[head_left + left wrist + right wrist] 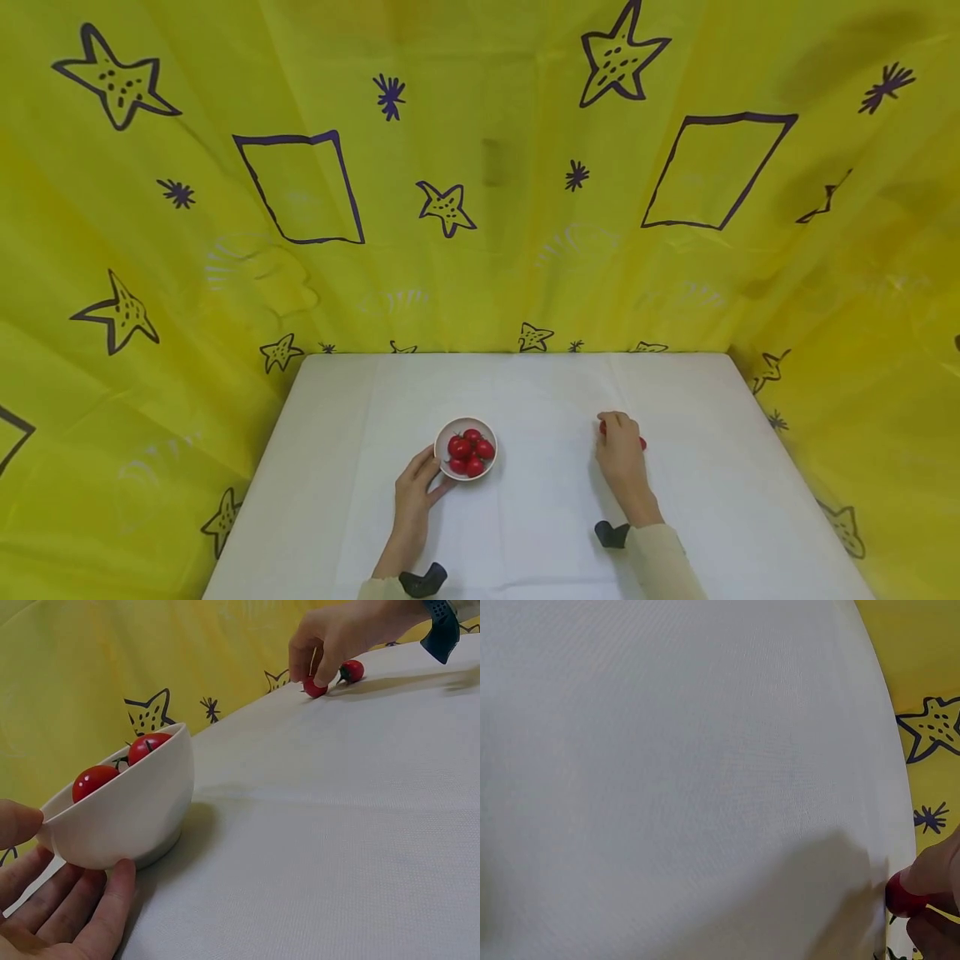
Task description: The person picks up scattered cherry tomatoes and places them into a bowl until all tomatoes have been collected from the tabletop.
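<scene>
A white bowl (441, 461) holding several red cherry tomatoes (472, 465) stands on the table. My left hand (412, 496) holds the bowl at its near left side; in the left wrist view, fingertips (122, 871) touch its lower wall and another digit meets the rim. Over to the right, my right hand (622, 458) pinches a cherry tomato (315, 688) at the tabletop. A second loose cherry tomato (352, 671) lies just beside that hand, partly hidden by it in the head view. In the right wrist view, only part of the hand and the pinched tomato (905, 895) show.
A white cloth covers the table (540, 517). Yellow curtains (495, 275) with drawn stars and frames hang along its back and both sides. Dark bands (425, 581) with raised parts sit at both wrists, over light sleeves (663, 562).
</scene>
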Tool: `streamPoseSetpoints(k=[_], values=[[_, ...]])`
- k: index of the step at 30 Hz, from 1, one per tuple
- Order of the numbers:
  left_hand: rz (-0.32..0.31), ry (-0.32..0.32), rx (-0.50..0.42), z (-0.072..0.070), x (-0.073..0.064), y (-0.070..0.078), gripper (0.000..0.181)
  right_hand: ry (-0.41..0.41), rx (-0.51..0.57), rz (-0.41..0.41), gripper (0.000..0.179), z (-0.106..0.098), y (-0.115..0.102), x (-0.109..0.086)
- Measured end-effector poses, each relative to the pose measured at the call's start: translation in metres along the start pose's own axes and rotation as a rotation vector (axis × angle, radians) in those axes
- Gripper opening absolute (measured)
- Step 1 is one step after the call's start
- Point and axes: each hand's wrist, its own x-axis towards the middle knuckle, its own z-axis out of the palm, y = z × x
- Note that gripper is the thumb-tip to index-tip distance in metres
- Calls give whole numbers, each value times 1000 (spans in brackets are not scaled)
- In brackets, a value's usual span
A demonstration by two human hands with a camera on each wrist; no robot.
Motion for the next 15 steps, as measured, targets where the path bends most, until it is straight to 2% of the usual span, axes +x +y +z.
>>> streamPoseSetpoints(k=[10,15], values=[[1,-10,-1,-1,1,-2,50,-4,-2,-11,26,2,0,-5],[5,-5,-11,-2,1,-3,50,-45,-1,20,29,2,0,-5]])
